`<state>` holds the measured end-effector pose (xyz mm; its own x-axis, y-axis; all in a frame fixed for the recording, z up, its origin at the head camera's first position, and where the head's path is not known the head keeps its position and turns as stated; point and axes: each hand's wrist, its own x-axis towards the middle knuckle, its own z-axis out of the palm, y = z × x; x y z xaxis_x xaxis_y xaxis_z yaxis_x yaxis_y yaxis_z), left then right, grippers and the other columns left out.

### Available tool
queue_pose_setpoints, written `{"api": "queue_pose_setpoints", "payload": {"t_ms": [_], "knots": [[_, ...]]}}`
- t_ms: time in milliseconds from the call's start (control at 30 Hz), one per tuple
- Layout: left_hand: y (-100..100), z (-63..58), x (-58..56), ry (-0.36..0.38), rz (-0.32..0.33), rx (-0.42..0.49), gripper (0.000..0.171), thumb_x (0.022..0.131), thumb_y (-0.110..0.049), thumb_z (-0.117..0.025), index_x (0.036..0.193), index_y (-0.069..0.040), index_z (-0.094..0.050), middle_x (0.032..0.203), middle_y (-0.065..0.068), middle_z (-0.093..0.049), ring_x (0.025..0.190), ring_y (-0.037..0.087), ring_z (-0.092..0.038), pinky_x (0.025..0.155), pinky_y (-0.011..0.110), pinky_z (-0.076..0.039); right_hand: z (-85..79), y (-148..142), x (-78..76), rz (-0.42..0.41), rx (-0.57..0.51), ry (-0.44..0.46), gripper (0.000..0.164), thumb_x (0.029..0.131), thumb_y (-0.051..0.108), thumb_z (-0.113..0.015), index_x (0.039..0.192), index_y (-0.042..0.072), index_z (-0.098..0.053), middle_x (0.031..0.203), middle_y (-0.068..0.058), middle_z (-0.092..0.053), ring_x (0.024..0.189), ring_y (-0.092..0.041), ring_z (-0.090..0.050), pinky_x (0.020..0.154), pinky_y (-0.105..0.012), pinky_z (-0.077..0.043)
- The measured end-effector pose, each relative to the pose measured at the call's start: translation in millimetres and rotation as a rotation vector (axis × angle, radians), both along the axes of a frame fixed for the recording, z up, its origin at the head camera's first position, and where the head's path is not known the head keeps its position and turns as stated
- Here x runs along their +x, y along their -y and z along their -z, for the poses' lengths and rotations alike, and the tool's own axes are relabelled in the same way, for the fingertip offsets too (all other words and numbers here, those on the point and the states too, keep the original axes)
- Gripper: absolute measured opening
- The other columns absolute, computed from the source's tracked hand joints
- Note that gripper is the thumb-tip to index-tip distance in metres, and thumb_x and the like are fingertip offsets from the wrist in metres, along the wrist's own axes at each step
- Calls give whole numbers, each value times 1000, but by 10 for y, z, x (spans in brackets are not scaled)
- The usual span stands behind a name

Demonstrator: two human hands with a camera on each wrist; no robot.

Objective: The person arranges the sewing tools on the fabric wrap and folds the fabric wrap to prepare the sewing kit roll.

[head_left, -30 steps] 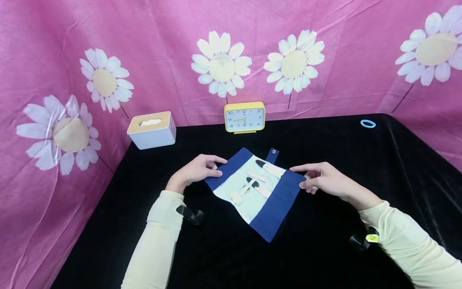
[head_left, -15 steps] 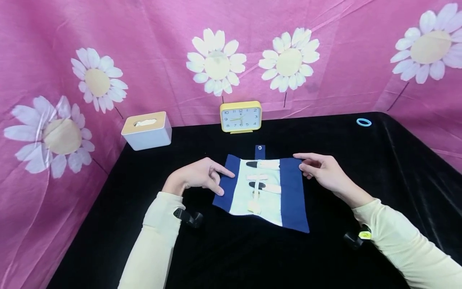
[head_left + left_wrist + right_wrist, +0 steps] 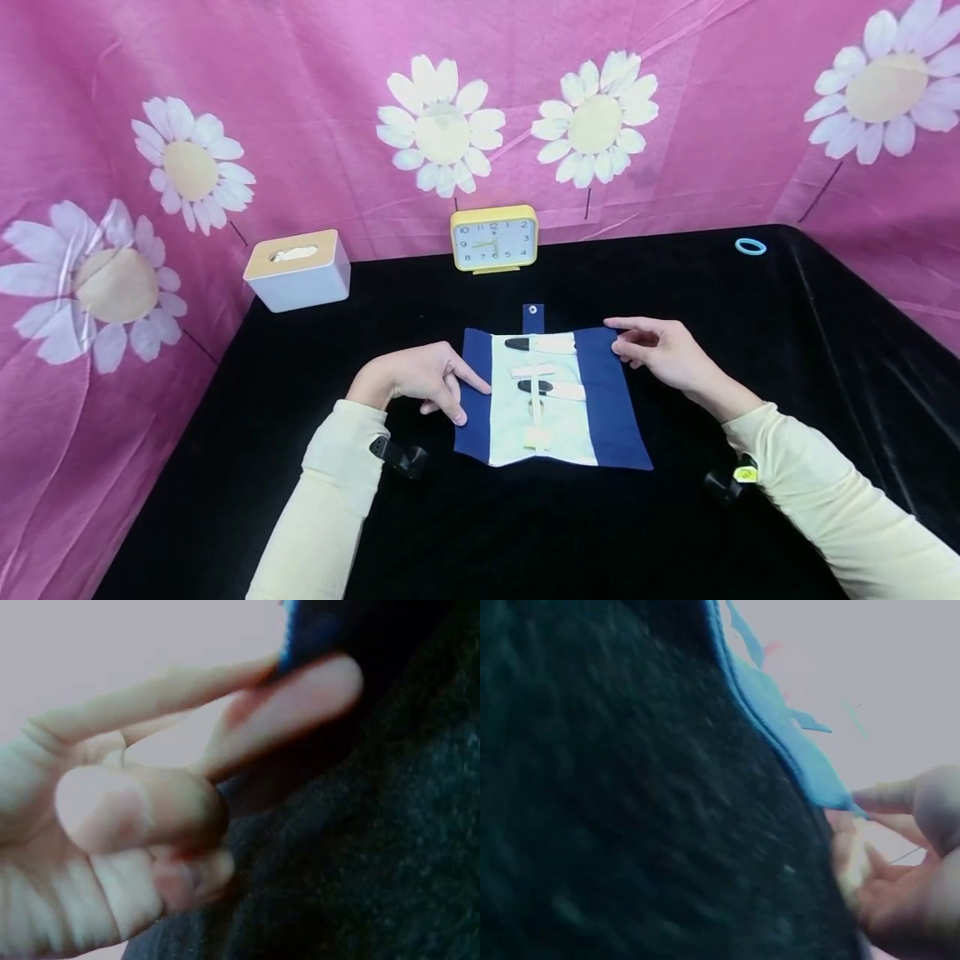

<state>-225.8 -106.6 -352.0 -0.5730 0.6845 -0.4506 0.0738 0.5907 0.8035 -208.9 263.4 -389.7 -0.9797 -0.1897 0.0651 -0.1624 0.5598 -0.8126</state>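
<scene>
An unfolded navy fabric pouch (image 3: pixel 617 400) with a pale lining lies on the black cloth in the head view. A snap strap (image 3: pixel 533 318) sticks out from its far edge. Along the lining, a pale elastic band crosses several small tools, two of them black-tipped, like the upper black-tipped tool (image 3: pixel 517 343). At the pouch's left flap, my left hand (image 3: pixel 423 375) holds the edge between its fingers. My right hand (image 3: pixel 660 350) pinches the far right corner; the right wrist view shows that blue corner (image 3: pixel 829 784) between thumb and finger.
Behind the pouch stands a yellow clock (image 3: pixel 495 239). A tissue box (image 3: pixel 300 279) is at the back left, and a light blue ring (image 3: pixel 751 247) lies at the back right. A pink flowered curtain (image 3: pixel 322 125) closes off the far side.
The pouch has turned from a slant to nearly square and flattened on the cloth. My left hand has moved slightly down along the left flap; the right hand has kept its corner.
</scene>
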Motion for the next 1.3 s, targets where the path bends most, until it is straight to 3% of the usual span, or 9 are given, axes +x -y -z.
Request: {"api": "queue_pose_setpoints", "payload": {"t_ms": [200,367,567,800,967,1133,1300], "knots": [[63,-118,41,-61,35,-68,51,82,-5,-81,131,-15,-68,76,8,-77,41,11,-44,45,23,-38,-223,3,40,-32,206,-92,51,92,23,-74,138,6,-60,122,-24,-69,94,-23,-70,74,-22,-51],[78,-238,96,-104,82,-136,55,81,-7,-83,133,-16,-68,75,5,-76,42,12,-42,45,25,-39,-323,-14,96,-153,259,-107,50,89,24,-78,134,7,-64,113,-15,-72,84,-13,-65,72,-22,-51],[51,-303,127,-179,77,-194,53,82,-12,-83,132,-18,-68,74,2,-75,45,14,-44,48,26,-39,-345,61,180,-256,226,-74,51,87,24,-80,132,5,-65,107,-10,-73,78,-6,-62,70,-22,-52],[-12,-311,128,-339,62,-150,49,86,-21,-80,132,-9,-67,77,3,-72,62,14,-56,63,26,-49,-307,144,398,-342,170,-93,48,87,24,-80,129,6,-67,105,-5,-72,84,-7,-64,72,-24,-54],[-54,-318,217,-407,150,-101,51,87,-26,-80,132,-7,-65,88,-3,-71,74,8,-62,73,25,-52,-170,102,573,-446,114,-143,49,85,22,-82,129,7,-66,104,0,-70,87,-9,-64,73,-24,-54],[-1,-261,370,-409,241,-101,56,82,-24,-85,132,-10,-65,96,-4,-70,88,11,-62,82,25,-51,-66,61,681,-564,91,-156,57,81,23,-85,132,8,-64,106,2,-67,93,-10,-62,76,-24,-51],[29,-161,448,-403,278,-117,64,77,-22,-89,134,-12,-63,100,-7,-68,95,12,-59,90,28,-50,-27,36,706,-599,81,-131,62,78,25,-87,133,11,-64,106,4,-66,95,-9,-60,77,-24,-48]]}}
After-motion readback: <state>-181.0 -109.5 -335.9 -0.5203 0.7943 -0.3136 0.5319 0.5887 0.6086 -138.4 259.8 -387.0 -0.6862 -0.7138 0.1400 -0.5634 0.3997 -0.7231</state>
